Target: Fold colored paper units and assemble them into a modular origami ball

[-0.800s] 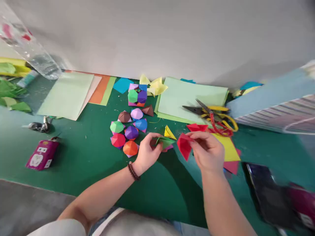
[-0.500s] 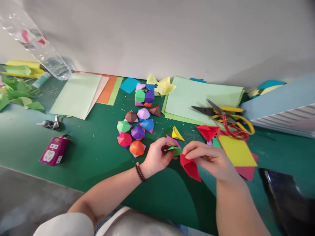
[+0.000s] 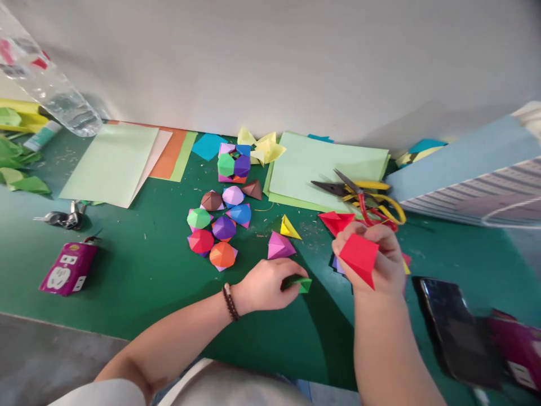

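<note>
My left hand [image 3: 268,286] is closed around a green folded paper piece [image 3: 305,285], whose tip shows past the fingers. In my right hand [image 3: 386,256], raised above the table, is a red folded paper piece [image 3: 359,257], its flat face turned up. A pink folded paper pyramid [image 3: 280,246] stands just beyond my left hand, with a yellow folded piece [image 3: 289,227] behind it. Another red folded piece [image 3: 336,221] lies past my right fingers. To the left sits a cluster of coloured paper domes [image 3: 224,228], with a multicoloured paper cube [image 3: 234,163] behind.
Pliers and scissors [image 3: 363,194] rest on pale green sheets [image 3: 329,166]. At right are a phone [image 3: 452,324] and a blue-sided box [image 3: 465,169]. At left are a purple carton [image 3: 69,268], keys [image 3: 63,217], paper sheets [image 3: 114,160] and a plastic bottle [image 3: 63,101] against the wall.
My right hand has moved right and up with the red piece, turning it over. My left hand has drawn nearer with the green piece, uncovering the pink pyramid. The view has shifted right.
</note>
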### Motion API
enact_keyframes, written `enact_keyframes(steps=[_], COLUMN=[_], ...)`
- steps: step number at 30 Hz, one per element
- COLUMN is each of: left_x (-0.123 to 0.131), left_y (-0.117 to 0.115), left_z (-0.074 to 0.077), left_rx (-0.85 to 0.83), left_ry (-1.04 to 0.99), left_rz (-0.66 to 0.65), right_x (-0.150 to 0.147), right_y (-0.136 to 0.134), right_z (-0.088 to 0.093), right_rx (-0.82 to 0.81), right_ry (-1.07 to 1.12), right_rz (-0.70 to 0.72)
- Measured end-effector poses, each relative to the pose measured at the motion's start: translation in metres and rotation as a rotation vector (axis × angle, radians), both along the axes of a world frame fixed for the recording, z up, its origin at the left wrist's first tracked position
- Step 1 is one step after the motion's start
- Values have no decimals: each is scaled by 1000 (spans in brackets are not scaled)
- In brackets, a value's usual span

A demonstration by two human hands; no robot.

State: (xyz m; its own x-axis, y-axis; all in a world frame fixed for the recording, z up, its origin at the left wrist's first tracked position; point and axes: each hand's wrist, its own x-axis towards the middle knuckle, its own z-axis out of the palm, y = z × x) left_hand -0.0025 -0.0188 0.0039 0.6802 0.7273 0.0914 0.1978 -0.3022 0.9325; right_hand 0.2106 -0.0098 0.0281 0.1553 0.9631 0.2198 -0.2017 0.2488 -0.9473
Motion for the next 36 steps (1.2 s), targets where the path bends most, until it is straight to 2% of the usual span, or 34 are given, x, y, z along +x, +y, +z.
enact_keyframes(steps=[2,5,8,15,19,21,23,26,28,30,32,34,36], left_x=[0,1,1,0,-1,-2,-2,-6,-9,-12,-14,-14,-12], left_y=[-3,-5,-4,-4,-6,-4,0,8,13,16,17,17,17], left_z=[-3,-6,-7,-2,1,3,5,8,10,10,9,6,3], left_rx=[160,226,239,239,232,106,-196,-756,-970,-1053,-1101,-1149,-1204], left_ry=[73,136,140,200,93,-27,-156,-326,-381,-369,-338,-368,-475], left_rz=[-80,-98,-43,146,242,235,142,-203,-458,-641,-742,-744,-684], right_x=[0,-1,-1,-7,-17,-23,-29,-34,-36,-36,-36,-36,-37], right_y=[0,0,0,3,4,4,2,-1,-3,-3,-4,-5,-7], right_z=[0,-1,-3,-5,-5,-6,-8,-6,-2,0,2,2,3], right_rx=[-6,-19,-33,-69,-86,-85,-49,43,80,95,96,93,104], right_ry=[15,56,61,6,-21,-41,-64,-75,-84,-104,-118,-130,-157], right_rz=[18,25,-4,-180,-196,-243,-300,-299,-243,-191,-153,-108,-37])
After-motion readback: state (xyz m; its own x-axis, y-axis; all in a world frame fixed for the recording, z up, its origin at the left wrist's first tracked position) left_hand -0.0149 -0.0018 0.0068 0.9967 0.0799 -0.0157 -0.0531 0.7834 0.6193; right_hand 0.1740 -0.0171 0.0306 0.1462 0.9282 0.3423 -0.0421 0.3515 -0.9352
